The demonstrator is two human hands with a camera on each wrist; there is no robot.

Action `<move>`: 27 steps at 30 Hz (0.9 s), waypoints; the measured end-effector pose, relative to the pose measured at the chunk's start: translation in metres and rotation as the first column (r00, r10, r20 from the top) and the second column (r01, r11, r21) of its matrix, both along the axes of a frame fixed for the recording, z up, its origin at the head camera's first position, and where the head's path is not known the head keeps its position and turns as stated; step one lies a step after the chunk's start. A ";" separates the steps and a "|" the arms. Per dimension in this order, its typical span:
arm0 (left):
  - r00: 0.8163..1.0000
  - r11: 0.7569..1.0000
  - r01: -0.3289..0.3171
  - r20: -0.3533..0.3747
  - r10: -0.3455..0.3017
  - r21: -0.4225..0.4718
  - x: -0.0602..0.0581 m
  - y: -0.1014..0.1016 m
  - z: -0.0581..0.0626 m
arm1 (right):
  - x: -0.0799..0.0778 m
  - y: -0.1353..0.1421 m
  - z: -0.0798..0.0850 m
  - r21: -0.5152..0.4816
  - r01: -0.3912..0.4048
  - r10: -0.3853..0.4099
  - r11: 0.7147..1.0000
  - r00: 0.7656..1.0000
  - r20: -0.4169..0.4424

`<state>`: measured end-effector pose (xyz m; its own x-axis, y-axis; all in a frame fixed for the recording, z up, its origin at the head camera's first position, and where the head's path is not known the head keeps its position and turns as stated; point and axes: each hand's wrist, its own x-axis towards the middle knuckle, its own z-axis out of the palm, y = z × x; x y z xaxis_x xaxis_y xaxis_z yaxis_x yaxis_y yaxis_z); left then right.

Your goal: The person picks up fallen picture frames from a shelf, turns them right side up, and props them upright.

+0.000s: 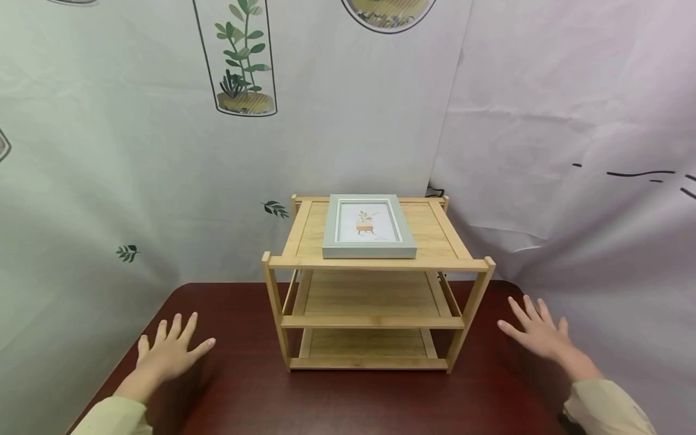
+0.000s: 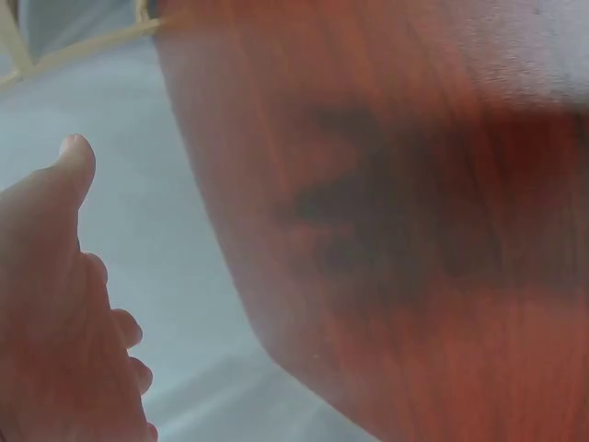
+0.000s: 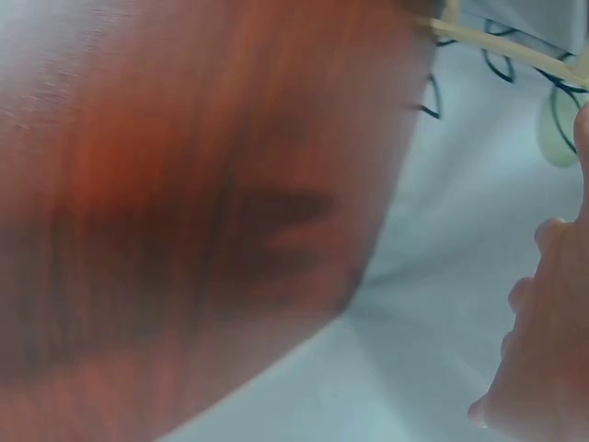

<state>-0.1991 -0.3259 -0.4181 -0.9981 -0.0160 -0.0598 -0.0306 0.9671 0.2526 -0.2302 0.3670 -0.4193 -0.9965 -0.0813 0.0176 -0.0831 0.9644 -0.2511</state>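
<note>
wooden rack (image 1: pixel 373 322) | three-tiered, upright | grey-green picture frame (image 1: pixel 370 226) | flat on top

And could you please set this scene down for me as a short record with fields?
left hand: fingers spread, holding nothing, left of the rack
right hand: fingers spread, holding nothing, right of the rack
rack: light wood, three tiers, standing on the table
picture frame: pale green, lying face up on the top tier
table: dark reddish brown
backdrop: pale, wrinkled, printed with plants
</note>
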 end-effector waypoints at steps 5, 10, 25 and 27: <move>1.000 1.000 0.004 -0.006 -0.004 0.013 -0.002 0.002 0.015 | 0.000 0.001 0.024 -0.009 -0.006 0.006 1.000 1.000 -0.021; 1.000 0.999 0.011 -0.001 -0.011 0.044 -0.006 0.007 0.035 | -0.001 -0.005 0.055 -0.047 -0.024 0.022 0.999 0.999 -0.043; 0.932 0.968 0.066 -0.361 0.026 0.241 -0.009 0.054 0.137 | 0.001 -0.033 0.159 -0.334 -0.176 0.073 0.926 0.951 -0.299; 0.912 0.950 0.088 -0.408 0.045 0.301 -0.009 0.060 0.146 | 0.003 -0.041 0.169 -0.369 -0.179 0.065 0.912 0.951 -0.301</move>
<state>-0.2081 -0.2655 -0.2725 -0.9357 -0.0414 0.3504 0.1581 0.8386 0.5213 -0.2275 0.3256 -0.2501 -0.9290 -0.1321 0.3456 -0.3149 0.7725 -0.5514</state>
